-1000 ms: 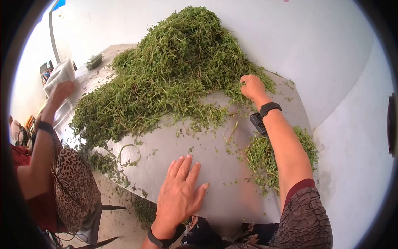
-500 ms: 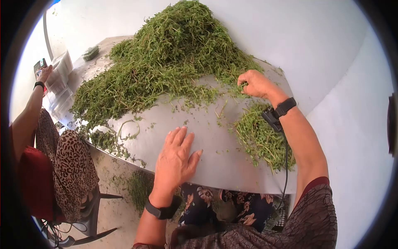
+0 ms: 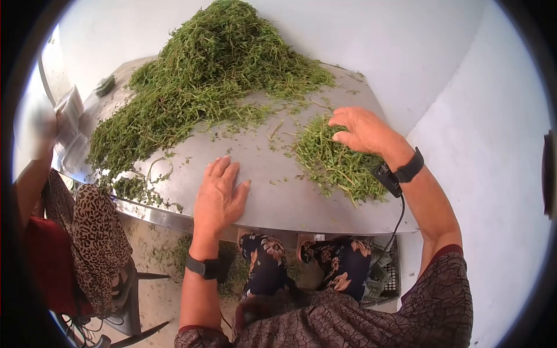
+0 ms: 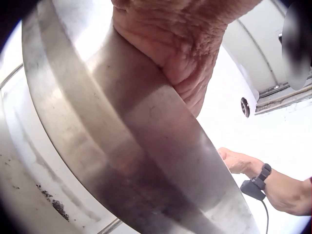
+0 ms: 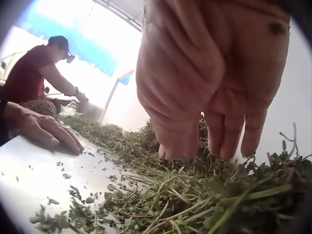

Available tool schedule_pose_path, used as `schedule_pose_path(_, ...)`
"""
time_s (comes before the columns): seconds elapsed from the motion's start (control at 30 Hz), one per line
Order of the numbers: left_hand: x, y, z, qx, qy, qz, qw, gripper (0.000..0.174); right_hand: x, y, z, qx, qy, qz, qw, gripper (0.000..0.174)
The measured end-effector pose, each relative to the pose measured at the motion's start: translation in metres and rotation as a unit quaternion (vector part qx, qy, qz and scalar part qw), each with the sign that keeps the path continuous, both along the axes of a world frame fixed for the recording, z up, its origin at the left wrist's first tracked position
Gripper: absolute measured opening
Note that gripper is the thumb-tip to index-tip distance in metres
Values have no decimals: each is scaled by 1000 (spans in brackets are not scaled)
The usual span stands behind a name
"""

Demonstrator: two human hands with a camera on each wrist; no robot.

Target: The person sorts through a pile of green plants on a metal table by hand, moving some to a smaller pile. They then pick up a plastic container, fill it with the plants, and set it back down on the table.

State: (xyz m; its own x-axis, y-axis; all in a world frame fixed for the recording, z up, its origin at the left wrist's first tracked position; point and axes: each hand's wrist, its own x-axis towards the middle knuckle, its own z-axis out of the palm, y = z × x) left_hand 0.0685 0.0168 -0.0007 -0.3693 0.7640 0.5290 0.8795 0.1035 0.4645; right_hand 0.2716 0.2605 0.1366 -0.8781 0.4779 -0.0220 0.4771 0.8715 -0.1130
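Note:
My left hand (image 3: 217,197) rests palm down near the front edge of the grey metal table (image 3: 270,203), fingers straight and holding nothing. The left wrist view shows the heel of that hand (image 4: 183,53) on the metal rim. Over a small pile of leafy green stems (image 3: 333,165) is my right hand (image 3: 371,134), its thumb apart from its loosely bent fingers. In the right wrist view those fingers (image 5: 228,134) point down with their tips at the top of the greens, and no stems show gripped between them. A large heap of the same greens (image 3: 214,69) rises behind.
At the left, another person's arm (image 3: 35,180) reaches toward clear plastic containers (image 3: 69,119). A packed box of greens (image 3: 105,86) stands at the back left. Loose leaves (image 3: 136,187) lie along the left edge. A black crate (image 3: 391,272) sits below the table, and a white wall borders the right.
My right hand has come from the large heap's right edge to the small pile, its fingers loosening. My left hand stays on the table. The head view has shifted.

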Motion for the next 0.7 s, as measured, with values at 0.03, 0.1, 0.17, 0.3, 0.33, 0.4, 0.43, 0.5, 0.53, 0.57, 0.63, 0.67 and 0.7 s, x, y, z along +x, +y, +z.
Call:
schedule_pose_path(0.03,0,1,-1,4,4,3,1000,40,5,-12,7,-2,8,-4,1000,38)
schedule_pose_path(0.1,0,1,-1,7,4,2,1000,40,18,-24,9,-4,18,-9,1000,38)
schedule_pose_path(0.17,1,2,-1,9,2,6,1000,39,35,-29,5,73,74,55,993,37)
schedule_pose_path(0.3,1,1,1,9,10,11,1000,38,64,-26,-23,130,189,96,969,37)
schedule_pose_path(0.33,2,0,1,8,6,10,1000,37,67,-28,-26,133,177,85,971,38)
schedule_pose_path(0.4,0,1,-2,12,10,10,1000,37,69,-36,-31,132,170,84,973,39)
schedule_pose_path(0.43,-1,2,-3,19,12,2,1000,37,70,-43,-32,145,161,84,973,39)
schedule_pose_path(0.5,0,1,-2,17,17,10,1000,37,68,-58,-34,158,157,94,970,40)
schedule_pose_path(0.53,0,1,-1,16,18,5,1000,38,68,-67,-36,153,166,98,969,40)
schedule_pose_path(0.57,0,1,-2,16,20,9,1000,37,67,-75,-39,149,174,101,968,40)
schedule_pose_path(0.63,1,1,-1,14,22,16,1000,37,66,-90,-50,134,193,107,966,41)
schedule_pose_path(0.67,1,1,-2,11,22,16,1000,37,65,-97,-56,120,209,106,965,41)
schedule_pose_path(0.7,0,2,-3,11,23,17,1000,38,63,-104,-63,123,204,104,966,41)
